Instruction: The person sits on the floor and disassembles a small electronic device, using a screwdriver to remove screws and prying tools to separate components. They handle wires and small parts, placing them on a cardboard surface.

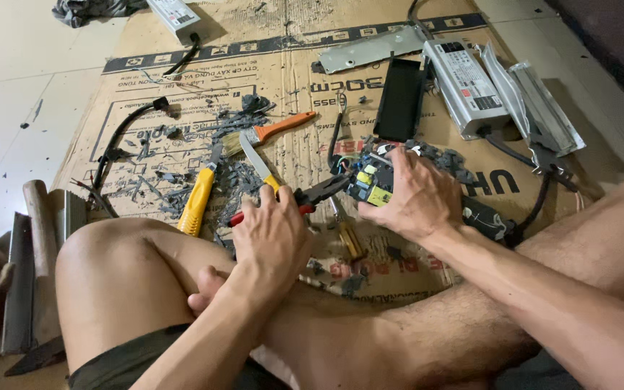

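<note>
I sit cross-legged on a sheet of cardboard (182,79). My left hand (274,235) grips the red handles of a pair of pliers (321,192), whose dark jaws point right towards a circuit board (368,185) with yellow and blue parts. My right hand (414,193) lies on top of that board and holds it down; its fingers hide much of the board. A black potted block with a cable (487,219) lies just right of my right wrist. Beneath my left fingers a yellow-handled knife (257,160) rests on the cardboard.
Grey scraps (236,180) litter the cardboard around a yellow utility knife (196,199) and an orange-handled brush (274,130). Farther back lie a black casing (399,99), a silver power supply (464,76), metal covers (539,101) and a metal plate (370,49). A black cable (119,137) lies left.
</note>
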